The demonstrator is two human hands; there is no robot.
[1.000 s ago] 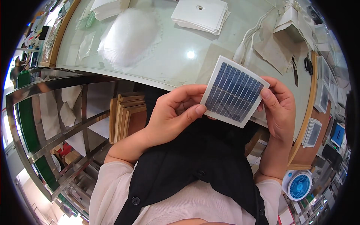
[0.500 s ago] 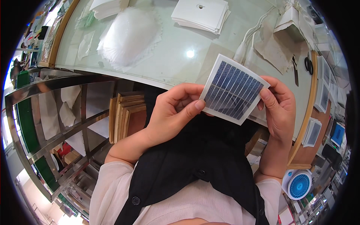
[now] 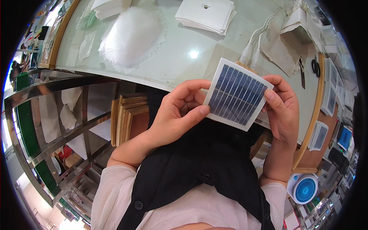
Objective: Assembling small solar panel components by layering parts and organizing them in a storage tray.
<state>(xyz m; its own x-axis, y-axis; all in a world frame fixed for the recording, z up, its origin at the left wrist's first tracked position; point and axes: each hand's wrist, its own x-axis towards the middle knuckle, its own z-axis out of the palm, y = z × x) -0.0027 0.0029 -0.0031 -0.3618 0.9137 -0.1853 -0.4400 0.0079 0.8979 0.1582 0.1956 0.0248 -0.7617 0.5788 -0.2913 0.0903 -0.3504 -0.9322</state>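
A small solar panel (image 3: 238, 96) with blue cells and a white border is held tilted above the near edge of the table. My left hand (image 3: 184, 109) pinches its left edge, thumb on the front face and fingers behind. On the opposite edge, my right hand (image 3: 281, 103) grips it the same way, the thumb pressing the white border. The panel's back and the fingertips behind it are hidden. Beyond it on the glass-topped table lie a fanned pile of clear plastic bags (image 3: 132, 38) and a stack of white panels (image 3: 206, 15), the top one with a small dark hole.
White cables (image 3: 255, 40) run along the table behind the panel. Torn brown paper (image 3: 276, 50), a thin blade (image 3: 302, 73) and black-handled scissors (image 3: 315, 68) lie at the right. A blue fan (image 3: 305, 189) stands lower right; a metal rack (image 3: 57, 142) is at the left.
The solar panel has turned slightly clockwise, its upper edge dipping a little lower. Both hands keep their hold and shift with it, the right one slightly leftward.
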